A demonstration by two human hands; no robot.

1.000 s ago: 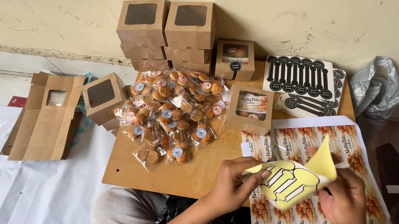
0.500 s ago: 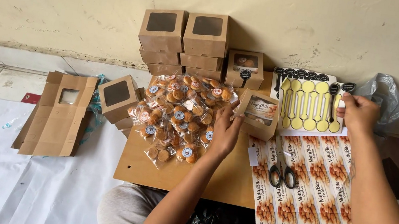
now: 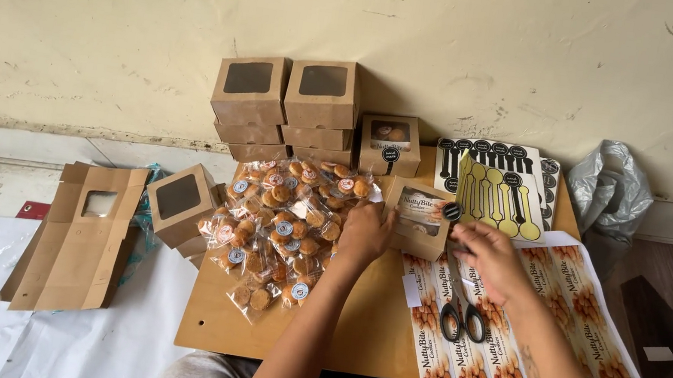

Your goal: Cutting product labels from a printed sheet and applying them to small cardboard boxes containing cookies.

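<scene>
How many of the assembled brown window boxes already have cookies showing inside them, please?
2. One closed box stands at the back beside the stacks of empty boxes; the other box lies nearer, steadied by the left hand. The stacked boxes' windows look dark, and lower ones are partly hidden.

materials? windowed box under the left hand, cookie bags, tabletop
Windowed box: looks like matte brown kraft card, folded edges, with a clear, probably plastic, window. Cookie bags: thin clear film, glossy glints, contents visible. Tabletop: pale wood-look board, smooth; plywood or laminate, can't tell.

Right hand (image 3: 491,254) back at box (image 3: 419,218)
</scene>
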